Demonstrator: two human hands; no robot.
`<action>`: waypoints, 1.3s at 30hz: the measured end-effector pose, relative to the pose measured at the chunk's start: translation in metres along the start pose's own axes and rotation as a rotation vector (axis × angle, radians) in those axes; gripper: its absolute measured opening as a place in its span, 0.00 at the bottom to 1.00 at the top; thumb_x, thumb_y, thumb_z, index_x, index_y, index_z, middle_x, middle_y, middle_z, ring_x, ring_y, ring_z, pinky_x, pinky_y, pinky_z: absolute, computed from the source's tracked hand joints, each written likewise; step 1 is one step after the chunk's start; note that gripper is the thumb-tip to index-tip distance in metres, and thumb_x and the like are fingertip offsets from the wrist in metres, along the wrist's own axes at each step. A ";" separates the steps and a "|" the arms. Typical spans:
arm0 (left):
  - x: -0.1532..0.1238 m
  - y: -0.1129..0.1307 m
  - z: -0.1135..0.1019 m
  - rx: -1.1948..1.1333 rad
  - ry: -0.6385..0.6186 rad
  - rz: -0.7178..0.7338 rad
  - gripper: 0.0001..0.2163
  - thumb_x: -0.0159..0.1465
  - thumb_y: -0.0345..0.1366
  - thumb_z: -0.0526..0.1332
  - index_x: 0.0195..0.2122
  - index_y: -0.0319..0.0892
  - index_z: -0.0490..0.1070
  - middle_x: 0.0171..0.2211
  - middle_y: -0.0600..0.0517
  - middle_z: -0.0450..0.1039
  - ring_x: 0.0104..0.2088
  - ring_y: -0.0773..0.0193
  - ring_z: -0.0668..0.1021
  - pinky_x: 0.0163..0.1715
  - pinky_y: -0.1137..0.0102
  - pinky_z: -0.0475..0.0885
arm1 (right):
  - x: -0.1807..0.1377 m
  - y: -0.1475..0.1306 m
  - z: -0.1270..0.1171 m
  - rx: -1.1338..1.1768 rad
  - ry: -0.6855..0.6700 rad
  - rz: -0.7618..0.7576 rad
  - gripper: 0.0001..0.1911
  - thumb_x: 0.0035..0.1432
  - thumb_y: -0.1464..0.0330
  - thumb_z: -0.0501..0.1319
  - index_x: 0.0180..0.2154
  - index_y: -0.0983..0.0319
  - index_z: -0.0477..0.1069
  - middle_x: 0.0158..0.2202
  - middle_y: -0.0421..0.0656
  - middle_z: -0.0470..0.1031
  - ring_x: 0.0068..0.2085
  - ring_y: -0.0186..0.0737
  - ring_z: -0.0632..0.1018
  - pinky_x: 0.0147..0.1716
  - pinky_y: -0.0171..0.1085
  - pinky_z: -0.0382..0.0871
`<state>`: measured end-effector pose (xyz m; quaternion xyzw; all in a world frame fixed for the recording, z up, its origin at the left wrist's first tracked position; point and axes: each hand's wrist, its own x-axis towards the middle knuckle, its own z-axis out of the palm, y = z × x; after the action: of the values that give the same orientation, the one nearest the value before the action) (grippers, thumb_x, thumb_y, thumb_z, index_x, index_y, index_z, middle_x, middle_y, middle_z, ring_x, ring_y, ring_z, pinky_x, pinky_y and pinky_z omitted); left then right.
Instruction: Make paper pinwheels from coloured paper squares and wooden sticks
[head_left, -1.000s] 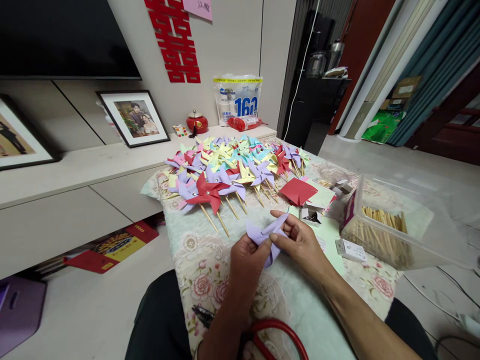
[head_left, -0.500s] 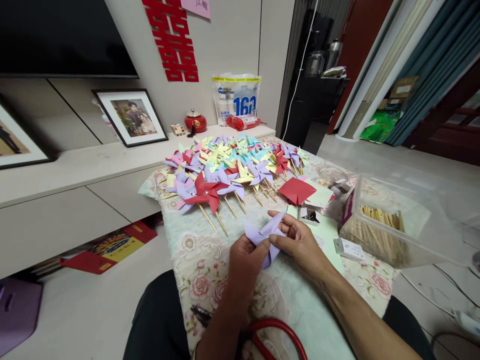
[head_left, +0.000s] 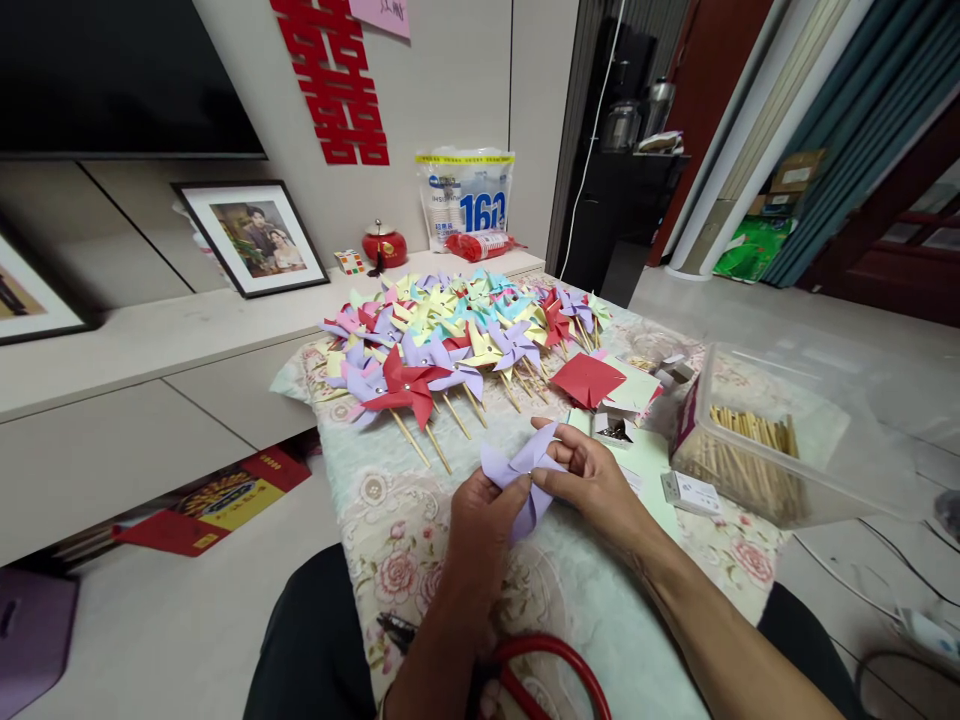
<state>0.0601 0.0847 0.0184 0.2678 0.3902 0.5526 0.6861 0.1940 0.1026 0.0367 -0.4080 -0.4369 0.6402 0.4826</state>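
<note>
Both hands meet over floral tablecloth (head_left: 420, 560), folding purple paper pinwheel (head_left: 517, 472). Left hand (head_left: 480, 535) pinches lower flaps between thumb and fingers; right hand (head_left: 596, 480) closes fingertips on paper's centre, grip tight on both sides. Pinwheel held just above cloth, near table's front edge. Beyond, heap of finished pinwheels (head_left: 450, 335) on sticks. Red paper square (head_left: 587, 380) just behind hands. Clear box of wooden sticks (head_left: 750, 455) at right. Red-handled scissors (head_left: 551, 670) lie near lap.

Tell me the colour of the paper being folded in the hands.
Lilac, a pale purple paper, plain with no print; the head view shows it best.
</note>
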 end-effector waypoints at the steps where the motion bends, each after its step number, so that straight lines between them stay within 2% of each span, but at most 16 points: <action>1: 0.001 -0.001 -0.001 -0.001 0.010 0.005 0.17 0.50 0.36 0.73 0.41 0.36 0.78 0.35 0.47 0.83 0.37 0.55 0.82 0.44 0.63 0.73 | 0.000 0.001 0.000 -0.007 -0.005 -0.003 0.39 0.46 0.70 0.70 0.59 0.64 0.61 0.34 0.40 0.79 0.34 0.38 0.78 0.38 0.38 0.68; 4: 0.003 -0.003 -0.002 0.012 0.047 0.013 0.18 0.49 0.35 0.73 0.41 0.36 0.78 0.37 0.46 0.83 0.37 0.54 0.82 0.43 0.63 0.73 | 0.000 0.003 0.000 -0.047 -0.005 -0.026 0.38 0.48 0.70 0.70 0.60 0.64 0.60 0.34 0.40 0.78 0.34 0.39 0.78 0.37 0.38 0.68; 9: 0.004 -0.002 -0.002 -0.030 0.081 0.013 0.20 0.48 0.35 0.73 0.43 0.37 0.77 0.39 0.46 0.83 0.39 0.54 0.82 0.43 0.64 0.73 | -0.001 0.002 -0.001 -0.093 -0.040 -0.072 0.33 0.51 0.68 0.70 0.58 0.62 0.65 0.36 0.41 0.78 0.37 0.39 0.78 0.40 0.38 0.69; 14: 0.001 0.008 -0.001 -0.108 0.092 0.000 0.18 0.50 0.36 0.71 0.44 0.41 0.78 0.35 0.51 0.82 0.33 0.60 0.80 0.33 0.70 0.71 | 0.000 0.002 -0.004 -0.130 0.002 -0.118 0.26 0.52 0.65 0.70 0.53 0.60 0.71 0.44 0.45 0.79 0.45 0.42 0.79 0.45 0.41 0.71; 19: 0.000 0.012 -0.002 -0.108 0.158 0.016 0.12 0.49 0.35 0.72 0.37 0.43 0.79 0.30 0.55 0.80 0.27 0.66 0.76 0.27 0.74 0.68 | 0.000 0.006 -0.006 -0.326 0.070 -0.224 0.16 0.53 0.67 0.67 0.46 0.59 0.76 0.42 0.45 0.81 0.41 0.43 0.80 0.43 0.42 0.73; 23: 0.001 0.010 -0.003 -0.119 0.107 -0.001 0.10 0.49 0.36 0.72 0.33 0.42 0.78 0.28 0.54 0.79 0.26 0.66 0.76 0.29 0.74 0.69 | 0.000 0.008 -0.006 -0.590 0.122 -0.390 0.14 0.56 0.70 0.64 0.45 0.59 0.78 0.42 0.45 0.81 0.41 0.44 0.79 0.42 0.43 0.72; 26: 0.002 0.008 -0.003 -0.132 0.061 0.012 0.14 0.50 0.36 0.72 0.39 0.41 0.79 0.31 0.53 0.80 0.29 0.64 0.77 0.34 0.72 0.70 | 0.000 0.008 -0.005 -0.703 0.110 -0.480 0.12 0.59 0.71 0.62 0.44 0.59 0.78 0.42 0.45 0.81 0.42 0.45 0.79 0.42 0.42 0.71; 29: 0.003 0.007 -0.004 -0.132 0.082 0.039 0.18 0.49 0.35 0.72 0.43 0.41 0.78 0.34 0.52 0.81 0.32 0.63 0.78 0.36 0.71 0.71 | -0.001 0.006 -0.004 -0.732 0.088 -0.533 0.11 0.61 0.72 0.61 0.43 0.57 0.79 0.40 0.44 0.81 0.42 0.44 0.79 0.43 0.42 0.71; 34: 0.003 0.006 -0.004 -0.093 0.118 0.033 0.17 0.48 0.36 0.72 0.41 0.41 0.79 0.35 0.51 0.81 0.34 0.61 0.79 0.37 0.69 0.71 | -0.002 0.005 -0.004 -0.743 0.084 -0.560 0.10 0.61 0.72 0.62 0.41 0.55 0.80 0.39 0.44 0.80 0.41 0.44 0.79 0.42 0.42 0.71; 39: 0.001 0.007 -0.003 -0.067 0.103 0.022 0.16 0.49 0.36 0.71 0.41 0.41 0.79 0.35 0.50 0.81 0.34 0.60 0.80 0.38 0.68 0.72 | -0.002 0.007 -0.003 -0.740 0.077 -0.572 0.11 0.61 0.73 0.62 0.43 0.55 0.80 0.41 0.45 0.80 0.43 0.45 0.79 0.43 0.43 0.72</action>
<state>0.0536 0.0874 0.0218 0.2200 0.4032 0.5861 0.6675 0.1955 0.1005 0.0294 -0.4396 -0.7124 0.2668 0.4775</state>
